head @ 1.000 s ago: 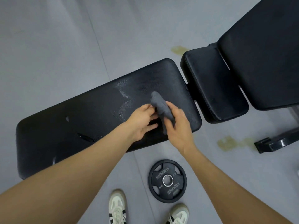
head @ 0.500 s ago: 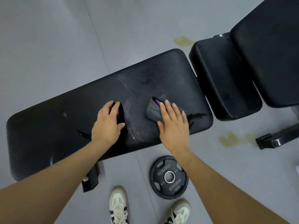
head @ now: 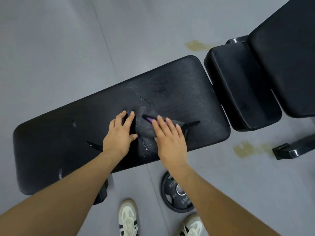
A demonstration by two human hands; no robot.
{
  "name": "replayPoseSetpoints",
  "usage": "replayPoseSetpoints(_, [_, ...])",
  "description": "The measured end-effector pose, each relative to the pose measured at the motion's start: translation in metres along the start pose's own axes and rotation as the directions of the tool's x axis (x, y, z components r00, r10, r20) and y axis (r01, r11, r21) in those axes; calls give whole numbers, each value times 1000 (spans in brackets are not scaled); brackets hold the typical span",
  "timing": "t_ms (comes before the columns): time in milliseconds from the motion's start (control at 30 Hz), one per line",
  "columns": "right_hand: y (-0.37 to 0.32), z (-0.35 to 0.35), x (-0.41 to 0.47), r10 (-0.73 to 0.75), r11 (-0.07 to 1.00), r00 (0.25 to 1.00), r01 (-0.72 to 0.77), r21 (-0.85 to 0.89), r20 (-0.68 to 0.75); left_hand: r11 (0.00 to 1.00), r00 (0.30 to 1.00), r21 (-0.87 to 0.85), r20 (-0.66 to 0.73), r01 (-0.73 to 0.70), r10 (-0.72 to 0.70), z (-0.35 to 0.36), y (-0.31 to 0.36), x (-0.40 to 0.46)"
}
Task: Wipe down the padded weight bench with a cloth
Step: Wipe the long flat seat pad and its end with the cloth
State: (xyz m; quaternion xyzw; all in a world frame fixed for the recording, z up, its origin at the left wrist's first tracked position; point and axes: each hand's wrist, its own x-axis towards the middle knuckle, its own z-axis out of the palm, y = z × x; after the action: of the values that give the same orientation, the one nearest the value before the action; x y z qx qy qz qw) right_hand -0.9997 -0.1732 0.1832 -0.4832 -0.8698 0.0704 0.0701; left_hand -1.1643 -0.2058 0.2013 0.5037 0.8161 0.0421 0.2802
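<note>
A long black padded bench (head: pixel 179 86) runs across the middle of the view, with a worn, streaky patch near its centre. A dark grey cloth (head: pixel 144 129) with a purple tag lies flat on that patch. My right hand (head: pixel 170 140) presses palm-down on the cloth's right part, fingers stretched over it. My left hand (head: pixel 119 135) lies flat on the pad just left of the cloth, its thumb at the cloth's edge, holding nothing.
A second black bench stands at the right with its seat pad (head: pixel 238 86) and back pad (head: pixel 286 65); its metal foot (head: pixel 293 149) sticks out on the grey floor. A black weight plate (head: pixel 177 193) lies by my white shoes (head: pixel 127 217).
One second ago both hands held the bunched cloth over the pad. They then laid it flat; my left hand let go and my right hand has slid it left.
</note>
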Motion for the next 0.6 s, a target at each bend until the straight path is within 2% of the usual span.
replayPoseSetpoints(67, [24,-9,8,-169,985,984,171,-21,58,1000,1000,4,1,0,0,-2,2,0])
replayPoseSetpoints(100, [44,-15,16,-208,976,976,211,-51,62,1000,1000,5,0,-2,2,-2,2,0])
replayPoseSetpoints(133, [66,-20,25,-182,979,982,185,-89,39,1000,1000,3,1,-5,5,-2,2,0])
replayPoseSetpoints(200, [104,-33,42,55,994,997,-59,-87,-47,1000,1000,5,2,-9,9,-2,1,0])
replayPoseSetpoints(267, [103,-33,54,352,934,930,-356,-19,-108,1000,1000,22,0,-13,13,-1,0,1])
replayPoseSetpoints(300, [86,-28,57,428,900,892,-435,-20,-145,1000,1000,27,2,-13,13,0,0,1])
replayPoseSetpoints(333, [64,-20,55,421,901,892,-432,-35,-166,1000,1000,28,8,-10,10,-1,1,1])
replayPoseSetpoints(467, [-18,10,33,57,998,996,-57,2,-64,999,1000,31,25,11,-11,-4,3,2])
replayPoseSetpoints(533, [-15,4,32,-94,995,996,93,42,7,999,1000,38,29,6,-7,-6,5,3])
replayPoseSetpoints(600, [18,-9,47,-151,988,988,150,30,22,1000,999,25,39,8,-9,-8,5,3])
